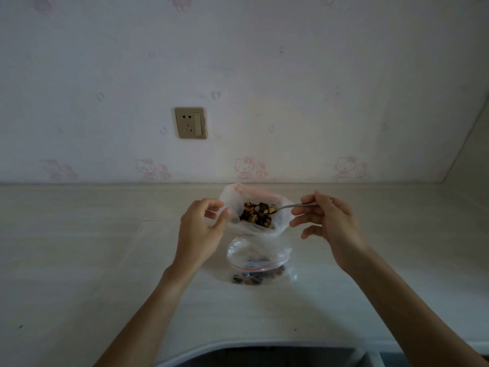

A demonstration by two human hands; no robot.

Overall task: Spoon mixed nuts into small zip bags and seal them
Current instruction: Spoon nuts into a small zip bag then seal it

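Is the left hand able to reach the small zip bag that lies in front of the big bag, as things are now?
Probably yes. The small zip bag lies uncovered on the counter, just beside the left hand, but that hand grips the big bag and must release it first.

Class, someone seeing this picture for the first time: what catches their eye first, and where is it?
At centre, the right hand holds a spoon dipped into an open bag of mixed nuts, whose rim the left hand holds open. Nearer the viewer lies a small zip bag on the pale counter.
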